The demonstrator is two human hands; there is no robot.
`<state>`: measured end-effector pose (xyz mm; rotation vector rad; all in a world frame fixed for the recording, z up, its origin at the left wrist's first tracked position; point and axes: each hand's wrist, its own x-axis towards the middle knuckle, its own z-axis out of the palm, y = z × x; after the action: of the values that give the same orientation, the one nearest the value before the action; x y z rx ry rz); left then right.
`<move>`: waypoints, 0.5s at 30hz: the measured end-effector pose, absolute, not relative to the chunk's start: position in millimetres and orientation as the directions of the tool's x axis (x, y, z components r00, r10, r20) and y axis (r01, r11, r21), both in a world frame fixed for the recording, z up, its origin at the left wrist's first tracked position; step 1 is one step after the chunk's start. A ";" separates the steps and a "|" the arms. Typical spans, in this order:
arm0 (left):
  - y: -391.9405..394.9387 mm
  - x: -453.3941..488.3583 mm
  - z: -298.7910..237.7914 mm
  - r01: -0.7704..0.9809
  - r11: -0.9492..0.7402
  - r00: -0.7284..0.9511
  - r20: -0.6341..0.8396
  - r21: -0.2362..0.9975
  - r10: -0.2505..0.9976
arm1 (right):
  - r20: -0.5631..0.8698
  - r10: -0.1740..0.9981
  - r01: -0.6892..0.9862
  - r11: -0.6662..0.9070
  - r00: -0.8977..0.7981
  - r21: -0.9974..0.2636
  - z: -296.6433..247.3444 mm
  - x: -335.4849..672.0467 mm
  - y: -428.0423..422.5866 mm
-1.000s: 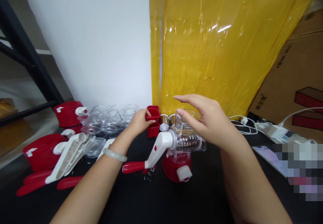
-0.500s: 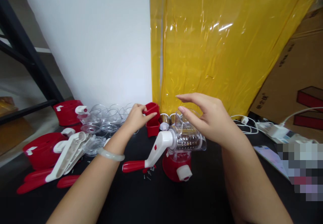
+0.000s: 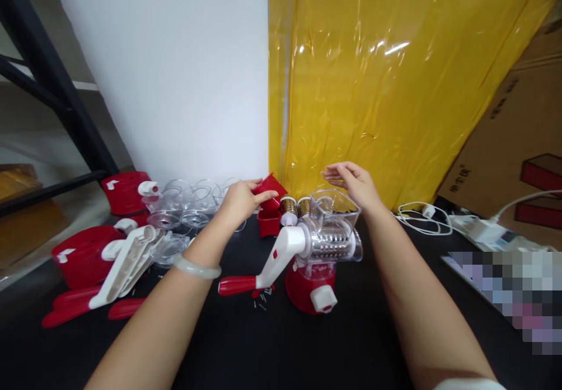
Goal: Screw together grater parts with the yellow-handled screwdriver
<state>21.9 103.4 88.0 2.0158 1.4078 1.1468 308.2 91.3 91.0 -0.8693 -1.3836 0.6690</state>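
My left hand (image 3: 239, 202) pinches a tilted red pusher (image 3: 271, 187), my right hand (image 3: 353, 184) hovers spread just beyond the clear hopper (image 3: 333, 211), which opens upward between them, just right of the pusher, atop the red-based grater (image 3: 307, 284) on the counter (image 3: 272, 343).

- A black tabletop (image 3: 272, 349) is seen filling the near part of the scene.
- A rotary grater (image 3: 322, 249) is stood near the centre on its red base, its white crank angled to the left.
- Small metal pins (image 3: 259, 303) are scattered just beside that base.
- A red block (image 3: 268, 225) and two metal drums (image 3: 295, 207) are set behind it at the far edge.
- Clear plastic housings (image 3: 184, 208) are grouped at far left.
- Red bases (image 3: 79, 255) and white crank arms (image 3: 125, 267) are piled at the left.
- White cables (image 3: 421, 211) are laid at far right.
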 end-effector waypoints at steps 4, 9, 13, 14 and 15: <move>100.4 27.9 84.4 0.452 -0.304 0.243 0.211 0.839 0.947 | 0.478 0.878 0.048 0.479 -0.039 -0.876 76.6 303.1 98.8; 92.5 52.7 72.7 0.308 -0.275 0.249 0.201 0.911 0.947 | 0.374 0.886 0.147 0.423 -0.275 -0.894 65.5 295.2 97.7; 89.9 62.7 64.6 0.352 -0.366 0.293 0.270 0.861 0.917 | 0.315 0.869 0.115 0.382 -0.382 -0.917 53.7 285.6 97.6; 88.9 62.0 65.2 0.407 -0.436 0.308 0.329 0.802 0.893 | 0.311 0.869 0.093 0.372 -0.385 -0.924 50.3 282.9 98.2; 87.7 60.2 66.8 0.464 -0.510 0.328 0.394 0.725 0.859 | 0.310 0.873 0.067 0.360 -0.377 -0.931 46.9 280.2 99.2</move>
<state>60.2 87.7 66.8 2.1090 1.1605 1.0676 280.2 99.2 46.9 -0.8387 -1.7225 1.1244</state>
